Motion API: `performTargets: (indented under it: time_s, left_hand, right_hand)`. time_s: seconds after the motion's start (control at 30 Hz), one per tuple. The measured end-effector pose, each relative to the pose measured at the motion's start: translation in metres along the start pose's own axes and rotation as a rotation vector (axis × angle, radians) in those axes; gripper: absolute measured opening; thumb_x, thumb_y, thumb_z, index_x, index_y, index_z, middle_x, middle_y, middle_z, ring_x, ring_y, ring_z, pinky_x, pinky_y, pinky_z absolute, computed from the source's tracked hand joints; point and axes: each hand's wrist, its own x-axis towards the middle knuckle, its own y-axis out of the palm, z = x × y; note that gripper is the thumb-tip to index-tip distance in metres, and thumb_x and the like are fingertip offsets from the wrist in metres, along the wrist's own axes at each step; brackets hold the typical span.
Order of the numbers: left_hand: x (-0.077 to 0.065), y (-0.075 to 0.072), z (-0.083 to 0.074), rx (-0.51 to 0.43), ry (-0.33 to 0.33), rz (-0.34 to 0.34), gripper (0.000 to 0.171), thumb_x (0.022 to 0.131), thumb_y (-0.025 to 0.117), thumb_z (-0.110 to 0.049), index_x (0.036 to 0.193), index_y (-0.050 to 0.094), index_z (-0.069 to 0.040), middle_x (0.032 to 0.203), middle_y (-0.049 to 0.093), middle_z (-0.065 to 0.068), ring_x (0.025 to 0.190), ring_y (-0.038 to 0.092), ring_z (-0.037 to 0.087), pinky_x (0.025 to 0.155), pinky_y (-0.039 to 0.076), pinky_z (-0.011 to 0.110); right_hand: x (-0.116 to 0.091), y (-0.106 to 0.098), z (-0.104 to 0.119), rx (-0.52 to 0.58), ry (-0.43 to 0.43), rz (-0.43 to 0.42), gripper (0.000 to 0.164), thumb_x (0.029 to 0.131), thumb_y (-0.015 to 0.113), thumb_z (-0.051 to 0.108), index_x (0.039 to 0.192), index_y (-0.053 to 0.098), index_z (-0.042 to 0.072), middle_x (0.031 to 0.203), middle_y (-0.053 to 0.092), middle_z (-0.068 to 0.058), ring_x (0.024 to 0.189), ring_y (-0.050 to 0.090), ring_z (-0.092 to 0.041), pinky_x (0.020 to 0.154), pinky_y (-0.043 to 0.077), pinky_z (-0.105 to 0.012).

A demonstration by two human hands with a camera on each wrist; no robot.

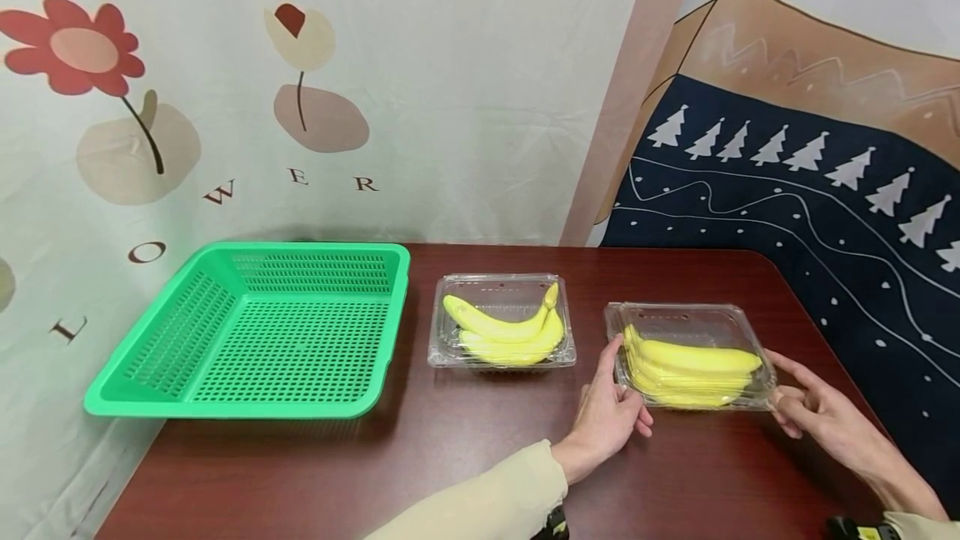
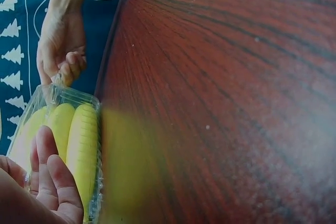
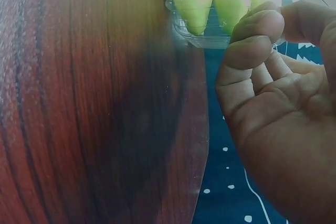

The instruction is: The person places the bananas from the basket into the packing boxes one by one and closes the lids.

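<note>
Between your two hands sits a clear plastic clamshell box (image 1: 693, 352) of yellow bananas (image 1: 693, 369), lid closed, resting on the dark red wooden table (image 1: 465, 457) close to its right edge. No label or print can be read on the box.

Your left hand (image 1: 611, 411) is at the box's left end: fingers stretched up along the side wall, thumb low near the front corner, palm turned toward the box. The left wrist view shows those fingers (image 2: 50, 177) lying nearly straight against the plastic, touching rather than wrapped around it. Your right hand (image 1: 813, 411) is at the box's right end, with its fingers reaching to the rim and the thumb toward the front corner. In the right wrist view the fingertips (image 3: 257, 30) are bent in at the edge of the plastic, pinching the corner lightly. Both forearms come in from below, in pale sleeves.

Just left of your left hand, apart from it, lies a second clamshell box (image 1: 501, 322) holding bananas, also closed. Farther left stands an empty green perforated plastic basket (image 1: 255, 332). Behind it, the wall hanging (image 1: 300, 107) carries scattered brown letters reading L, O, W, E, R beside painted flowers. To your right hangs a dark blue cloth (image 1: 825, 190) printed with white trees.
</note>
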Motion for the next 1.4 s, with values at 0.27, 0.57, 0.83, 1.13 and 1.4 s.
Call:
performTargets:
  time_s: [0.27, 0.57, 0.83, 1.13, 1.4]
  left_hand:
    - [0.0, 0.0, 0.003, 0.009, 0.022, -0.002, 0.081, 0.093, 0.057, 0.007, 0.162, 0.031, -0.028, 0.059, 0.068, -0.003, 0.048, 0.064, 0.006, 0.056, 0.049, 0.018]
    - [-0.002, -0.005, 0.002, 0.123, 0.059, 0.01, 0.079, 0.096, 0.06, -0.002, 0.164, 0.029, -0.027, 0.067, 0.069, -0.007, 0.055, 0.066, 0.006, 0.07, 0.052, 0.018]
    - [-0.004, -0.013, 0.001, 0.309, 0.081, 0.006, 0.08, 0.093, 0.064, -0.017, 0.164, 0.03, -0.025, 0.072, 0.058, -0.017, 0.059, 0.051, -0.001, 0.066, 0.045, 0.023]
    - [-0.007, -0.023, 0.005, 0.43, 0.211, 0.029, 0.079, 0.093, 0.064, -0.021, 0.163, 0.03, -0.011, 0.088, 0.056, -0.013, 0.075, 0.051, -0.004, 0.073, 0.045, 0.018]
    - [-0.016, -0.029, 0.001, 0.602, 0.308, 0.013, 0.071, 0.097, 0.061, -0.025, 0.161, 0.036, -0.008, 0.124, 0.057, 0.004, 0.108, 0.053, 0.009, 0.096, 0.047, 0.026]
  right_hand:
    - [0.0, 0.001, 0.0, -0.037, 0.1, -0.101, 0.062, 0.107, 0.04, -0.008, 0.157, 0.034, 0.029, 0.075, 0.055, -0.003, 0.061, 0.051, -0.021, 0.05, 0.042, -0.036]
    - [0.001, 0.002, -0.004, 0.13, 0.046, -0.073, 0.063, 0.106, 0.037, -0.011, 0.159, 0.036, 0.024, 0.086, 0.067, -0.007, 0.074, 0.067, -0.014, 0.063, 0.055, -0.027]
    - [-0.001, 0.003, -0.002, -0.149, 0.089, -0.156, 0.061, 0.107, 0.042, -0.006, 0.161, 0.035, 0.022, 0.097, 0.062, 0.003, 0.085, 0.066, -0.006, 0.067, 0.054, -0.022]
    - [0.001, 0.004, 0.001, -0.293, 0.092, -0.267, 0.056, 0.106, 0.046, -0.003, 0.16, 0.039, 0.013, 0.119, 0.055, 0.027, 0.101, 0.056, 0.011, 0.078, 0.047, -0.008]
    - [0.003, 0.002, 0.011, -0.407, 0.213, -0.312, 0.056, 0.112, 0.046, 0.022, 0.163, 0.031, 0.008, 0.137, 0.038, 0.038, 0.117, 0.035, 0.027, 0.085, 0.03, 0.0]
